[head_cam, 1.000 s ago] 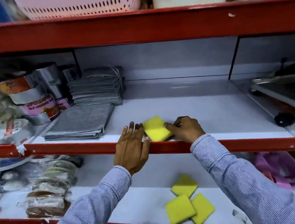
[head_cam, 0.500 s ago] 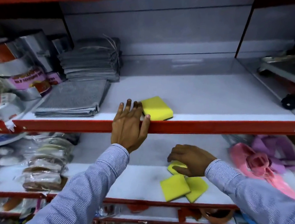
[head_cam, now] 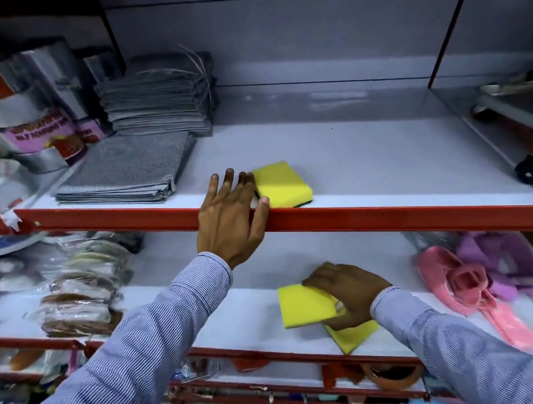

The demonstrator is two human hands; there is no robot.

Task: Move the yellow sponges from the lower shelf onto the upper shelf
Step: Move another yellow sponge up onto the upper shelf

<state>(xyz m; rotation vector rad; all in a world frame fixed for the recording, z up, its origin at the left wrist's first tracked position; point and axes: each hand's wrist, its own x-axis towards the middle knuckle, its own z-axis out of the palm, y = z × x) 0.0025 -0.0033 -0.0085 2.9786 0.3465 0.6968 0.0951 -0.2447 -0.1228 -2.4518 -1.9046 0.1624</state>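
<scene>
One yellow sponge (head_cam: 283,183) lies on the upper shelf (head_cam: 371,162) just behind its red front rail. My left hand (head_cam: 232,219) rests flat over that rail, fingers spread, fingertips touching the sponge's left edge. On the lower shelf (head_cam: 238,309), my right hand (head_cam: 345,293) grips a second yellow sponge (head_cam: 303,304), thumb beneath it and fingers on top. Another yellow sponge (head_cam: 353,335) lies flat under my right hand, partly hidden by it.
Grey scouring cloths (head_cam: 127,172) lie flat and stacked at the upper shelf's left, beside foil tape rolls (head_cam: 31,130). Pink and purple plastic items (head_cam: 476,280) sit at the lower shelf's right, bagged scrubbers (head_cam: 75,299) at its left. A red rail (head_cam: 394,216) fronts the upper shelf.
My right hand let go of the sponge on the upper shelf, dropped to the lower shelf and closed on another yellow sponge. My left hand stayed on the rail.
</scene>
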